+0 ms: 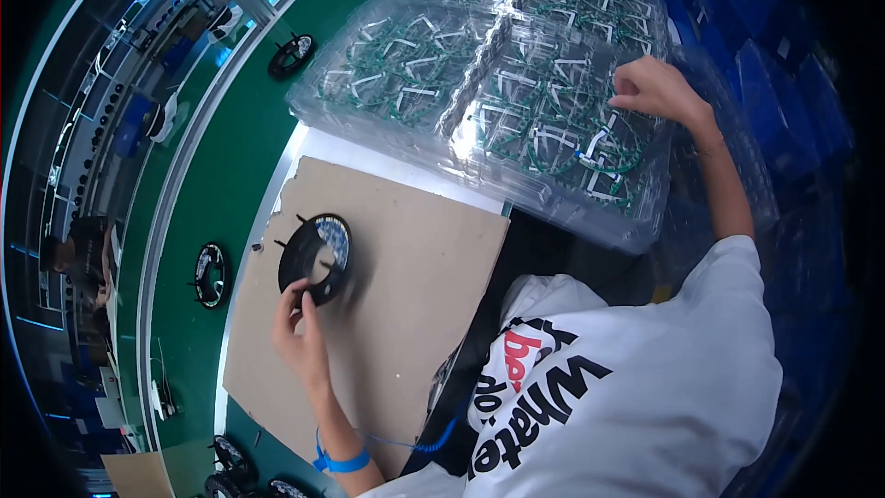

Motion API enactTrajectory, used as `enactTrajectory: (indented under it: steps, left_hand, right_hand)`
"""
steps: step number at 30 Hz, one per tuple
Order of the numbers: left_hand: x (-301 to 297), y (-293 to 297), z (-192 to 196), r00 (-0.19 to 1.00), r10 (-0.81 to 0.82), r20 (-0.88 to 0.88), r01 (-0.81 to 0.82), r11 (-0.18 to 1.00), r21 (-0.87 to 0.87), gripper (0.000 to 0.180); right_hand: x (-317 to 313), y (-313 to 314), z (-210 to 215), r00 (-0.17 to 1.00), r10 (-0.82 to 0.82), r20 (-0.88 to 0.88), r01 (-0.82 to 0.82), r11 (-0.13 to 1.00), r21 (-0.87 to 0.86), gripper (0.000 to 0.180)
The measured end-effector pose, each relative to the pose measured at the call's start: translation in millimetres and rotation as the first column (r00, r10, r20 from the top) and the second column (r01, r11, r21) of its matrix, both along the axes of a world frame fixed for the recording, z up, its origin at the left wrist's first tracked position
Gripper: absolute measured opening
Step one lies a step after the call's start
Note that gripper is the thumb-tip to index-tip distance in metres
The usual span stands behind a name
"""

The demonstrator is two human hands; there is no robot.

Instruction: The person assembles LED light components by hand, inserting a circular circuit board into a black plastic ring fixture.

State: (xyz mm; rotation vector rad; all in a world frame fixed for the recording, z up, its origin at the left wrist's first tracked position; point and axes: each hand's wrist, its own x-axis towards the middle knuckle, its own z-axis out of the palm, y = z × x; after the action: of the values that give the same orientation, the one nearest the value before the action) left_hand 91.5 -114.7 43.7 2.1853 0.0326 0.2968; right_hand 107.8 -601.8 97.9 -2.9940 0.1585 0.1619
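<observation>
On the left, my left hand [301, 323] pinches the lower rim of a black ring-shaped part [291, 258] with shiny segments on its inner side. The ring is tilted up above a sheet of brown cardboard [396, 240]. A blue strap with a coiled cord circles my left wrist. My right hand [656, 90] is over clear plastic trays [479, 152] at the upper right, its thumb and fingers pressed together. Whatever lies between those fingertips is too small to tell. Just below them is a green wire with a white strip and a blue tip [597, 149].
More black rings [211, 275] rest on the green surface [189, 350] left of the cardboard, at the far left [292, 55] and at the bottom [230, 466]. Blue bins [774, 101] stand at right. Behind a metal-framed partition, another person [83, 258] sits at far left.
</observation>
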Motion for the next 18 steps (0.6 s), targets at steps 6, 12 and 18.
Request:
enactTrajectory:
  steps: [6,12,18]
  left_hand:
    - [-43,53,-14,0.992,-0.123,0.020,0.124,0.989,-0.081,0.015]
    - [-59,66,-35,0.997,-0.049,-0.065,0.040,0.989,-0.143,0.016]
    - [-59,66,-39,0.999,-0.037,0.011,0.038,0.996,-0.080,0.018]
  right_hand:
    - [-21,22,14,0.835,0.544,-0.081,-0.512,0.823,0.248,0.030]
    - [-23,22,8,0.853,0.514,-0.086,-0.495,0.850,0.179,0.025]
    - [-32,50,19,0.905,0.396,-0.158,-0.384,0.918,0.099,0.016]
